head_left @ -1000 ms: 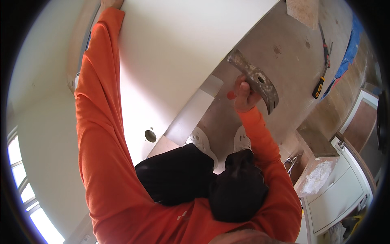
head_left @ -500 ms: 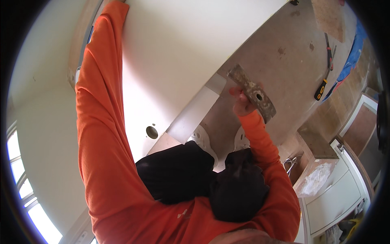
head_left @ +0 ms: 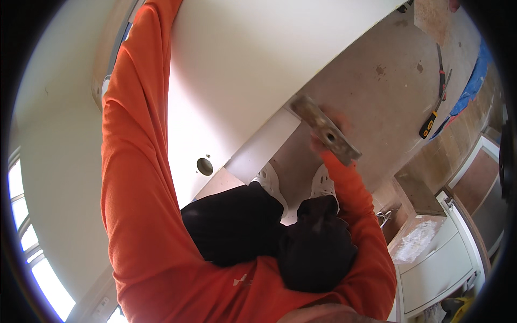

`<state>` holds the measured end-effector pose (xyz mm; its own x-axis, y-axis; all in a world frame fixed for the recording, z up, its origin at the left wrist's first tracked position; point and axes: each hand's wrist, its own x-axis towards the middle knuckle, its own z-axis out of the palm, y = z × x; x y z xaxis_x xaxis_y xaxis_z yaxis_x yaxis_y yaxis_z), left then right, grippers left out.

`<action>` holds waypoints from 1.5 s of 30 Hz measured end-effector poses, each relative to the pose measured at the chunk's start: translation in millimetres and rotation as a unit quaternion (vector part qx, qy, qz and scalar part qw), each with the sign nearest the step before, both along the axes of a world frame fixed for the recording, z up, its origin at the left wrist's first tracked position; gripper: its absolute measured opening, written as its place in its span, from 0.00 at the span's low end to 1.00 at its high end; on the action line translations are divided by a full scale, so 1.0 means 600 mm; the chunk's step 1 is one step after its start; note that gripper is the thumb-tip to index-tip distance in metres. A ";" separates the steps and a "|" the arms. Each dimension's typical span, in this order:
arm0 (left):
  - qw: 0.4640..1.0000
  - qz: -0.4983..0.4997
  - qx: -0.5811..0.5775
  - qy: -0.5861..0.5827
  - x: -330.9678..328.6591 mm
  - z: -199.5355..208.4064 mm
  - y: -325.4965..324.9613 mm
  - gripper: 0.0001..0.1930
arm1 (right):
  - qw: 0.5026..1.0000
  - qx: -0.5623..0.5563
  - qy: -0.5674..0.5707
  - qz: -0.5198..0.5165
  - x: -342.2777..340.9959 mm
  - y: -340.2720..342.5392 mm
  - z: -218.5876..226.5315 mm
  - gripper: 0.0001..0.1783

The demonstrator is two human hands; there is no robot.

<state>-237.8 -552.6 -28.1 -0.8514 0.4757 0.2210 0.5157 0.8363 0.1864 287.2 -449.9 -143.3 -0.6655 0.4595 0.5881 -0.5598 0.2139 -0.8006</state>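
Observation:
My right hand is closed around a worn, stained brownish block with a dark hole near its lower end. Smeared by motion, the block is tilted, its upper end close to the edge of a large white door-like panel. I cannot tell whether they touch. A round hole is cut through the panel near my knee. My left arm, in an orange sleeve, stretches along the panel's left side. Its hand lies beyond the upper edge of the picture.
Two screwdrivers, one with a yellow-and-black handle and one with a red-and-black handle, lie on the floor at right, near a blue sheet. White cabinet doors stand lower right. My shoes are below the block.
My right hand has moved the block a little left and down, closer to the panel's edge. The view has shifted slightly. My left arm stays stretched out.

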 end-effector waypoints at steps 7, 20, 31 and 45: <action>0.999 0.021 -0.013 -0.038 0.019 0.015 -0.006 0.46 | 0.988 -0.038 -0.142 0.045 0.010 0.019 0.023 0.14; 0.996 0.033 -0.058 0.051 0.063 0.057 -0.041 0.43 | 0.996 -0.043 -0.081 0.011 0.063 0.010 0.049 0.24; 0.928 0.345 0.097 0.100 0.499 0.167 -0.641 0.33 | 0.986 -0.154 -0.043 0.050 0.099 -0.003 0.195 0.21; 0.685 0.728 -0.027 -0.020 0.713 0.061 -0.859 0.52 | 0.950 -0.199 -0.242 -0.003 0.132 -0.014 0.249 0.08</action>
